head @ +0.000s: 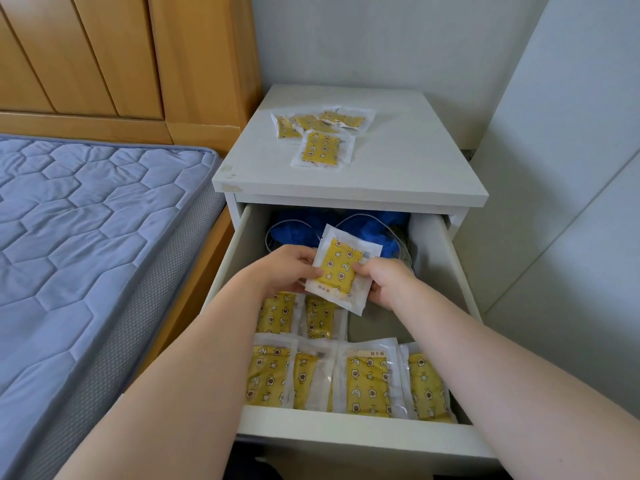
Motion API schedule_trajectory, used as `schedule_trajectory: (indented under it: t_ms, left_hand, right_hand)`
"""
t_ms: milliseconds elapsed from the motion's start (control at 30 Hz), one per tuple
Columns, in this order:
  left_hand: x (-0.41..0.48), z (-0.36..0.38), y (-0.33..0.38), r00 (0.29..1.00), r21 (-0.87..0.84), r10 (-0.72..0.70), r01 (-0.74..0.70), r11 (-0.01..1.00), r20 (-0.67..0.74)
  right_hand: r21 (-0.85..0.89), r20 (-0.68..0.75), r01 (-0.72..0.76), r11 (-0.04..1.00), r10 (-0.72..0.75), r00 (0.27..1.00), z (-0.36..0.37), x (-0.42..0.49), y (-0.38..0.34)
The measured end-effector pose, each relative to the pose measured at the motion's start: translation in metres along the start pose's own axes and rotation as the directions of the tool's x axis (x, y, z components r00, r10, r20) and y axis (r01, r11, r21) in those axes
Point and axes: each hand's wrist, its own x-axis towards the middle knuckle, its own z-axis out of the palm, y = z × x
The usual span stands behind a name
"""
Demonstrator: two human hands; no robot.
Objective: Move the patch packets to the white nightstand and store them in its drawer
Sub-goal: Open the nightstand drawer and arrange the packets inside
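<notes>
The white nightstand (398, 161) stands beside the bed with its top drawer (349, 433) pulled out. Over the drawer, my left hand (289, 268) and my right hand (386, 282) both pinch one yellow patch packet (341, 268) by its sides. Several yellow packets (346, 379) lie in rows on the drawer floor below it. Several more packets (320, 136) lie in a loose pile on the nightstand top.
Blue fabric and a white cable (367, 226) fill the back of the drawer. A blue quilted mattress (79, 230) on a wooden bed frame lies to the left. White walls close in behind and to the right.
</notes>
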Motion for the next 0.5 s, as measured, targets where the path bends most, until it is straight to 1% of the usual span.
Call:
schedule_trajectory:
  t_ms: [33, 67, 100, 133, 167, 200, 300, 367, 433, 500]
  left_hand:
    - [0.001, -0.002, -0.005, 1.000, 0.079, 0.006, -0.004, 0.997, -0.023]
    - [0.003, -0.004, -0.011, 0.998, 0.219, 0.015, 0.000, 0.976, -0.065]
    - [0.006, -0.006, -0.018, 0.993, 0.383, 0.025, 0.020, 0.923, -0.113]
    - [0.007, -0.008, -0.023, 0.988, 0.531, 0.033, 0.053, 0.846, -0.151]
    - [0.009, -0.008, -0.028, 0.985, 0.631, 0.032, 0.084, 0.771, -0.170]
    - [0.011, -0.008, -0.032, 0.985, 0.688, 0.019, 0.104, 0.718, -0.169]
    - [0.016, -0.002, -0.035, 0.995, 0.778, -0.044, 0.097, 0.620, -0.089]
    - [0.018, 0.003, -0.036, 0.995, 0.803, -0.093, 0.092, 0.588, -0.046]
    - [0.019, 0.004, -0.038, 0.991, 0.804, -0.130, 0.106, 0.584, -0.036]
    - [0.020, 0.005, -0.040, 0.990, 0.805, -0.129, 0.122, 0.580, -0.057]
  right_hand:
    - [-0.027, -0.010, -0.009, 1.000, 0.009, 1.000, -0.003, 0.002, 0.002]
    - [-0.067, -0.027, -0.021, 0.998, 0.019, 0.999, -0.007, 0.005, 0.006]
    - [-0.117, -0.043, -0.028, 0.993, 0.024, 0.999, -0.010, 0.010, 0.010]
    - [-0.172, -0.057, -0.036, 0.985, 0.026, 0.998, -0.013, 0.015, 0.015]
    - [-0.222, -0.072, -0.042, 0.974, 0.027, 0.997, -0.014, 0.018, 0.020]
    - [-0.264, -0.087, -0.048, 0.963, 0.026, 0.996, -0.014, 0.021, 0.025]
    - [-0.315, -0.082, -0.059, 0.947, 0.034, 0.996, -0.006, 0.027, 0.034]
    - [-0.376, -0.064, -0.034, 0.926, 0.011, 0.998, 0.003, 0.026, 0.039]
    - [-0.507, -0.044, 0.014, 0.862, -0.041, 0.998, 0.011, 0.025, 0.043]
    - [-0.637, -0.003, 0.062, 0.768, -0.083, 0.997, 0.017, 0.022, 0.047]
